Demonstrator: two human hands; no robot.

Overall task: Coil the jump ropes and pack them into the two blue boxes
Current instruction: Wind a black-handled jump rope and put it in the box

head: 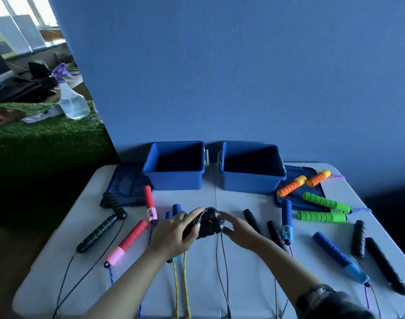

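Gripping a pair of black handles (208, 223) at the middle of the table (242, 272), the left hand (173, 233) curls its fingers over their left side, while the right hand (238, 231) touches their right end with fingers bent; whether it pinches anything cannot be told. Thin grey cords (222, 261) run from the handles toward the near edge. Two open blue boxes (176, 178) (249, 183) stand side by side at the far edge, each with a lid (125, 187) (312, 203) lying flat at its outer side. Other ropes lie uncoiled on the table: black-green handles (98, 233) and red-pink handles (127, 242) to the left, blue handles (286, 219) and black handles (358, 240) to the right, green handles (323, 216) near the right edge, and orange handles (293, 185) on the right lid.
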